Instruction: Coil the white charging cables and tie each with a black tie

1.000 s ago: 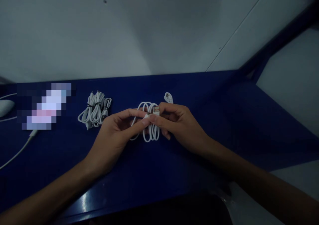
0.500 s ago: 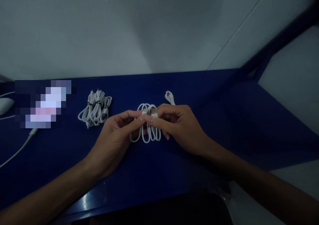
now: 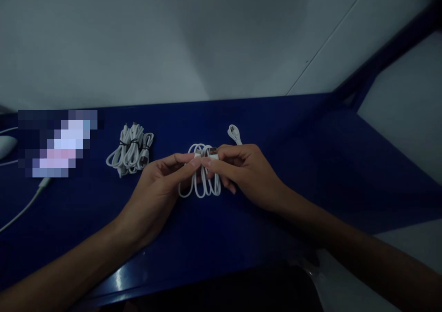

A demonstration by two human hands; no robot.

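Observation:
Between my two hands is a white USB cable (image 3: 199, 190), folded into several loops above the blue table. My left hand (image 3: 162, 178) pinches it near a small metal-tipped plug on the left side. With thumb and fingers closed, my right hand (image 3: 248, 171) grips the side by the wider USB plug (image 3: 213, 151). Both plugs point away from me, side by side, and the thumbs nearly meet over the loops. The fingers behind the cable are partly hidden. Just beyond my right hand lies another white cable (image 3: 234, 133), its near part covered by the hand.
Several bundled white cables (image 3: 133, 148) with black ties lie left of my hands on the blue table (image 3: 193, 252). Farther left are a blurred-out bright device (image 3: 65, 141) with a white cord (image 3: 24, 210) and a white rounded object (image 3: 7, 146). A pale wall (image 3: 138, 49) stands behind.
The wider USB plug has turned slightly in my right fingers, showing its contacts more. Both hands keep their hold on the cable, and the view has shifted a little.

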